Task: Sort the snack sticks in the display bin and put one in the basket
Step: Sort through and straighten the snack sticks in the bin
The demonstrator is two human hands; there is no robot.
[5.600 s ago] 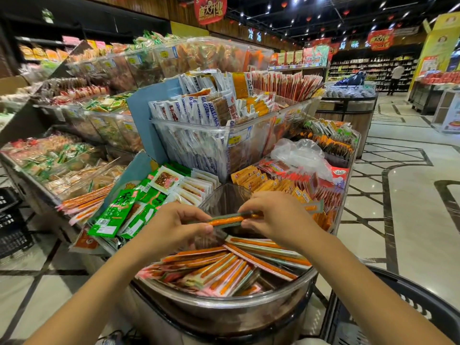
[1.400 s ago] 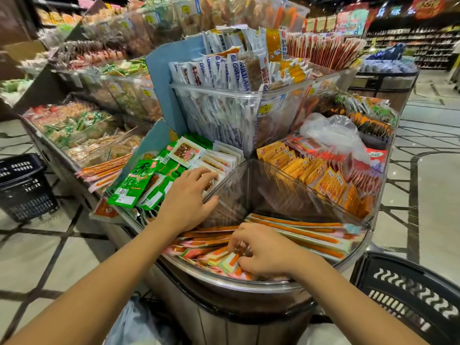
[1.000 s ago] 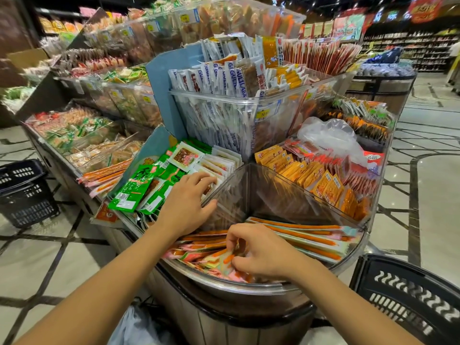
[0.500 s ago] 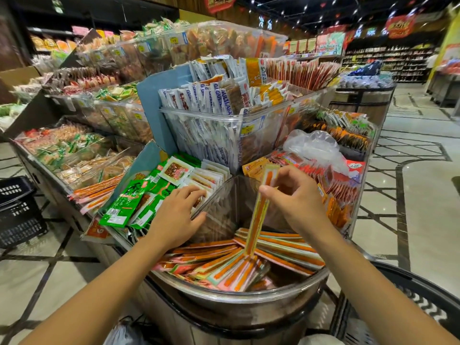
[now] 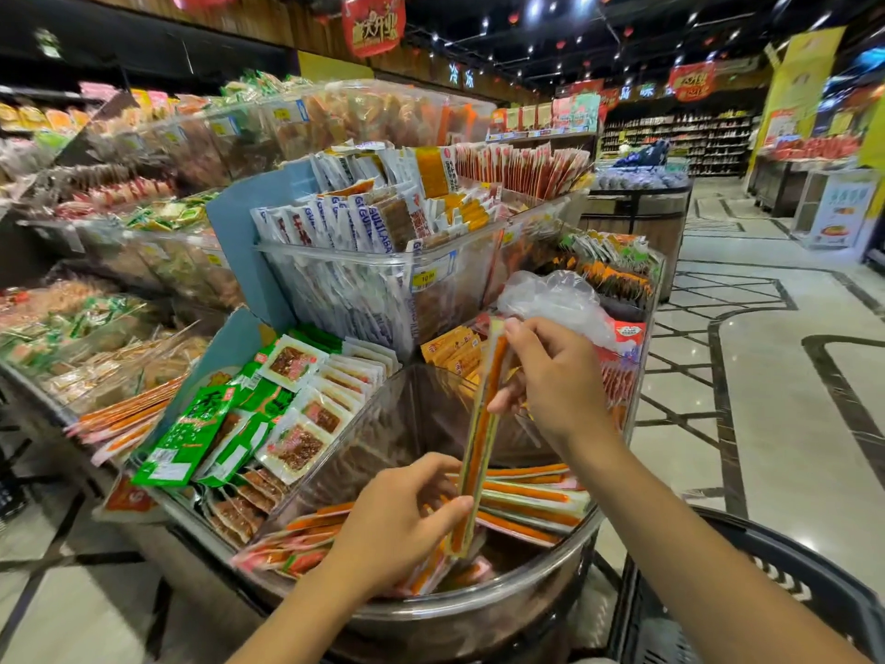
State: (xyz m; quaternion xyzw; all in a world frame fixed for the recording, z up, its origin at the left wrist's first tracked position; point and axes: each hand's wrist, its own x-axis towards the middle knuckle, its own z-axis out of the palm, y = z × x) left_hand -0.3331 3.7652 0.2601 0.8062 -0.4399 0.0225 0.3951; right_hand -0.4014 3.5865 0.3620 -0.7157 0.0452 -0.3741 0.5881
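Right grip (image 5: 550,381) pinches the top of a near-upright snack stick (image 5: 480,424) over the display bin (image 5: 479,611); left grip (image 5: 402,519) pinches its bottom.

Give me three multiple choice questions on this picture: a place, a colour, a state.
1. On which side of the display bin is the black basket? A left B behind C right
2. What colour fills the held snack stick? A green B orange C blue
3. How is that stick held? A nearly upright, both hands B flat, one hand C lying loose

C: its rim shows at lower right. B: an orange strip runs its length. A: the right hand pinches the top, the left hand the lower part.
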